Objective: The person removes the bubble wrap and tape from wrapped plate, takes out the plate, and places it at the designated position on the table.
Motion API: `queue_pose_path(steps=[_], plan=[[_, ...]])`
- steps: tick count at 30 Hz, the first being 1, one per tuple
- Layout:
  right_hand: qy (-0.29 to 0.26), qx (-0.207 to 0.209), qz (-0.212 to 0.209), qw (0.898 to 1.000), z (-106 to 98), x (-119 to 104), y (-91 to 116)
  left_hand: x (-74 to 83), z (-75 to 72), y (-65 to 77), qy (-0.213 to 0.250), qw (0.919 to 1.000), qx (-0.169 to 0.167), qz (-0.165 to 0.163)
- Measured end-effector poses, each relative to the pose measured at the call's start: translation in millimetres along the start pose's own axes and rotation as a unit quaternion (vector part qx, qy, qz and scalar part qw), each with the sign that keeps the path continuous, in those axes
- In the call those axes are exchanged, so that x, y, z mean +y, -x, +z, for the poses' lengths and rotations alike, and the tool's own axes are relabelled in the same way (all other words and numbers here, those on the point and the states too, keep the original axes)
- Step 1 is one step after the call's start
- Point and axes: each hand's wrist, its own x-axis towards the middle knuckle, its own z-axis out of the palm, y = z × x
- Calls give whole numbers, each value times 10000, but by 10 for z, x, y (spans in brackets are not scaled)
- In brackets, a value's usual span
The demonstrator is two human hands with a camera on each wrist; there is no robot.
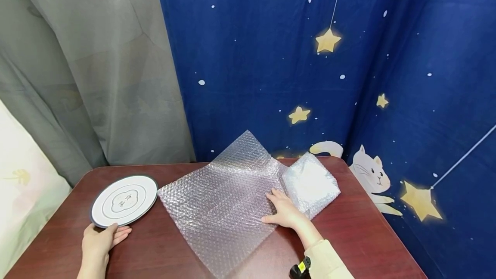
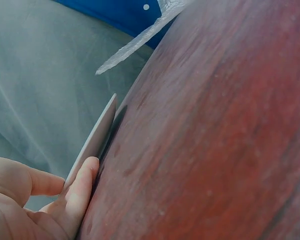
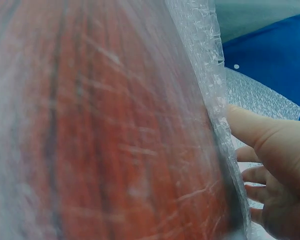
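A white plate (image 1: 110,203) with a dark rim and a drawn design in its middle is at the table's left side. My left hand (image 1: 98,241) pinches its near edge, thumb on top and fingers beneath; in the left wrist view the plate (image 2: 94,137) appears edge-on, slightly above the table. A sheet of clear bubble wrap (image 1: 221,197) lies spread across the middle, its far corner raised. My right hand (image 1: 286,211) rests on its right part with fingers spread. Right beside that hand sits a bubble-wrapped bundle (image 1: 311,184), whose contents I cannot make out.
The dark red wooden table (image 1: 348,244) ends at a grey curtain (image 1: 128,76) and a blue star-patterned curtain (image 1: 252,55). A black device with a yellow mark (image 1: 300,268) is at the right wrist.
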Motion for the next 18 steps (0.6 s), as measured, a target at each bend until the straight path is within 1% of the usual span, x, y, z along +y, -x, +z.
queue_pose_path(steps=[5,9,12,18], plan=[[36,-26,-65,10000,-24,-7,2,-2,1,49,-19,10000,14,10],[205,7,-115,9997,-17,-8,1,-7,12,106,-13,9999,98,23],[339,9,-102,9994,-6,-2,2,-20,33,162,81,9996,221,129],[372,17,-116,9992,-13,27,25,-47,98,296,167,9970,711,254]])
